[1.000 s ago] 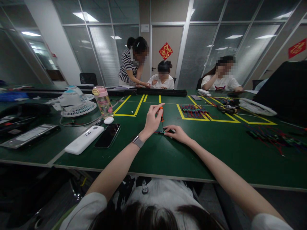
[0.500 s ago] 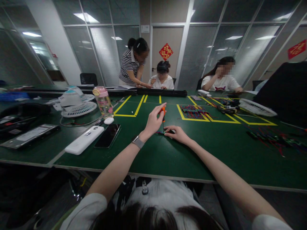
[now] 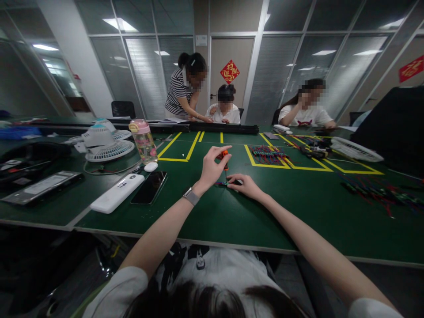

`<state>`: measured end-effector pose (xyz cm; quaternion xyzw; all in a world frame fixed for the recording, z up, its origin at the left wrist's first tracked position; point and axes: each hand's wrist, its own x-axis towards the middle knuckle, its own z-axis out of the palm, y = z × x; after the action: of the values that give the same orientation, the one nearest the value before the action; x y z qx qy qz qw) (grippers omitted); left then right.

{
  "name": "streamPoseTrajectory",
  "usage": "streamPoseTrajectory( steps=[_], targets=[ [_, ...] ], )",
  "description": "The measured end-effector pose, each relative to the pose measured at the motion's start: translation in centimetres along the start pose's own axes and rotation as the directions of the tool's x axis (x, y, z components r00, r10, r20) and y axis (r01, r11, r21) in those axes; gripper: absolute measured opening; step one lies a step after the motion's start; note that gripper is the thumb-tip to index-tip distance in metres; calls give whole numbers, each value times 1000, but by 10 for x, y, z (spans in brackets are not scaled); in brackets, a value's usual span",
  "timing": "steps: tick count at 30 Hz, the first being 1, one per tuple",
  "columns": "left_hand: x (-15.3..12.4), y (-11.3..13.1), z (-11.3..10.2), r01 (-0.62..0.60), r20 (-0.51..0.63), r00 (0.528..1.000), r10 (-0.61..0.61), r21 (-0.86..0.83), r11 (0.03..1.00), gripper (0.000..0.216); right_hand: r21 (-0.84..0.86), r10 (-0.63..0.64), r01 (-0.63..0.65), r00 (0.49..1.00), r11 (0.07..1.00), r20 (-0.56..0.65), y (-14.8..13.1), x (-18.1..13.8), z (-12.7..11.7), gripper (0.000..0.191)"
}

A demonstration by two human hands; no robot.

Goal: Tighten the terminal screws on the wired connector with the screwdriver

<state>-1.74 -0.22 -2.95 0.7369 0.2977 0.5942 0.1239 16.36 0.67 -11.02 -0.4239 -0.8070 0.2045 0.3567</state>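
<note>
An orange and black screwdriver (image 3: 225,167) stands upright over the table, its thin shaft pointing down. My left hand (image 3: 213,165) is closed around its handle, thumb and fingertips at the orange part. At the screwdriver's tip lies a small green circuit board (image 3: 224,183) with thin wires, low against the green tabletop. My right hand (image 3: 245,185) pinches the board's right side between thumb and fingers. The exact contact between tip and board is too small to make out.
Wired boards (image 3: 270,155) lie inside yellow tape, with more at right (image 3: 380,194). At left are a phone (image 3: 149,187), white power bank (image 3: 117,194), bottle (image 3: 145,143) and fan (image 3: 109,150). A black bar (image 3: 225,128) crosses the far side, where several people work.
The fingers of my left hand have shifted slightly around the screwdriver handle, the top fingertips sitting a little lower. My right hand and the board stay in place.
</note>
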Motion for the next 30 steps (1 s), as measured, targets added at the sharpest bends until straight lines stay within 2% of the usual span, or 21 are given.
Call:
streamPoseTrajectory(
  steps=[3,8,13,17,19,24,28,30],
  targets=[
    [1,-2,-1,30,-47,998,-28,44,999,25,4,1,-1,1000,1000,-2,0,0,0,12],
    [2,-3,-1,78,60,996,-72,-96,992,33,13,0,0,1000,1000,1,-2,0,0,13],
    [0,0,0,21,-23,1000,-21,20,1000,26,1,1,-1,1000,1000,-3,-3,0,0,11],
    [-1,-3,3,67,101,994,-51,-166,984,35,4,9,-9,1000,1000,-16,-4,0,0,10],
    [-1,-5,3,96,122,990,-72,-201,975,35,7,7,-7,1000,1000,-13,-5,0,0,10],
    [0,-2,1,20,49,999,-17,-50,999,28,2,8,-8,1000,1000,-10,-6,-1,0,11],
    [-1,-1,2,-4,87,996,13,-105,994,34,-8,14,-14,1000,1000,-9,-5,0,0,11],
    [-1,-1,2,6,51,999,-2,-84,996,32,-4,12,-12,1000,1000,-5,-5,0,-1,11]
  ],
)
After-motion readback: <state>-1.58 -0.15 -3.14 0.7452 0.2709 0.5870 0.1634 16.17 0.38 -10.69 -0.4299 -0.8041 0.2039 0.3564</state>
